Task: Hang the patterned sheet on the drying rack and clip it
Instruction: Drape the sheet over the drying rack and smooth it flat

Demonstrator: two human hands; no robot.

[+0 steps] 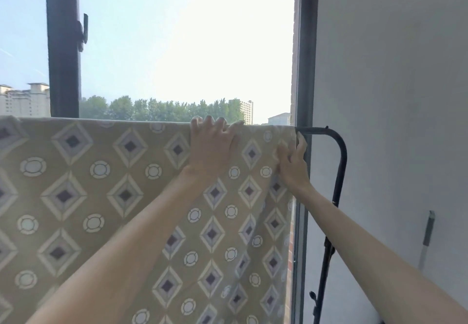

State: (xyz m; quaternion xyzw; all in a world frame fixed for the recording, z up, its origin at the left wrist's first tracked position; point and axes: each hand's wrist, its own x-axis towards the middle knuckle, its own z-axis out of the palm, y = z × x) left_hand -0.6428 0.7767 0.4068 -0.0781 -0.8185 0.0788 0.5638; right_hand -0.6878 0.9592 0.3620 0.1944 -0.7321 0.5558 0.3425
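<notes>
Patterned sheet [101, 197] drapes drying rack [340, 156] (left hand [211, 146], right hand [293, 165] grip it).

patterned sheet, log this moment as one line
patterned sheet draped over drying rack | left hand grips top edge | right hand pinches right edge | not clipped in view

The patterned sheet [101, 197] covers nearly all the top rail of the drying rack [340, 151]. Only the rail's bare end and bent corner show at 3 o'clock, and its leg runs off the bottom edge at 5 o'clock. The sheet is cut off at 9 and 6 o'clock. The left hand [211, 146] hides its palm and thumb, fingers hooked over the sheet's top. How the thumb of the right hand [293, 166] lies cannot be told. A thin grey thing [428, 232] on the wall [392, 70] at 4 o'clock is too blurred to name.
</notes>
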